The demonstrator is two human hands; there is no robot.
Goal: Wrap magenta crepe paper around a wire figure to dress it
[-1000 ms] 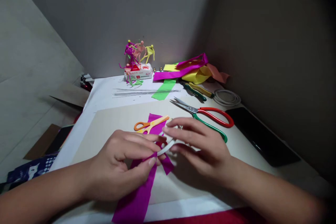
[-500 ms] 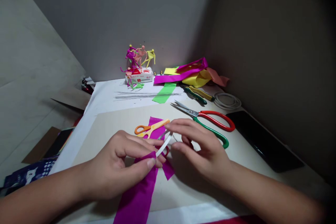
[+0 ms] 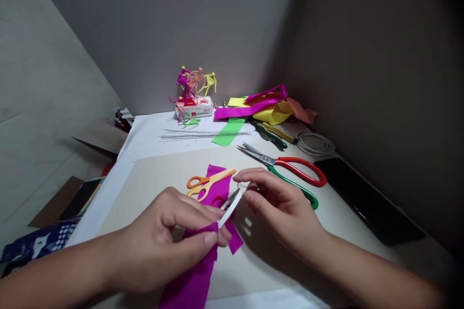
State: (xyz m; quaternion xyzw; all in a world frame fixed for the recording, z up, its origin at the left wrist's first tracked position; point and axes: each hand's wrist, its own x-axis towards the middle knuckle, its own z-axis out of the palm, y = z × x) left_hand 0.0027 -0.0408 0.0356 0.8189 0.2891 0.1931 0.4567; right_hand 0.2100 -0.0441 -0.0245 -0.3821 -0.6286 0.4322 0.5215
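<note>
My left hand [image 3: 181,236] is closed, its thumb pressing a purple crepe-paper strip [image 3: 190,275] and the lower end of a narrow, curved white strip [image 3: 230,209] against the fingers. The paper hangs down toward the front edge. My right hand [image 3: 281,203] has its fingers bent round the upper end of the white strip, beside a small loop of thin wire [image 3: 242,184]. Exactly how the fingertips meet it is partly hidden. Under the hands lie another purple paper piece [image 3: 221,188], orange-and-yellow scissors [image 3: 210,182] and a red-handled tool [image 3: 217,201], mostly covered.
Large scissors [image 3: 270,160] with red and green handles lie beyond my right hand. Further back are pliers [image 3: 270,135], a white cable coil [image 3: 315,144], thin wires [image 3: 188,135], coloured paper strips [image 3: 268,106] and small figures on a box [image 3: 195,107]. A black phone-like slab [image 3: 366,203] lies right.
My right hand has shifted slightly right and down, its index fingertip now curled closer to the thumb. The white strip tilts a little more to the right. The whole view has moved slightly.
</note>
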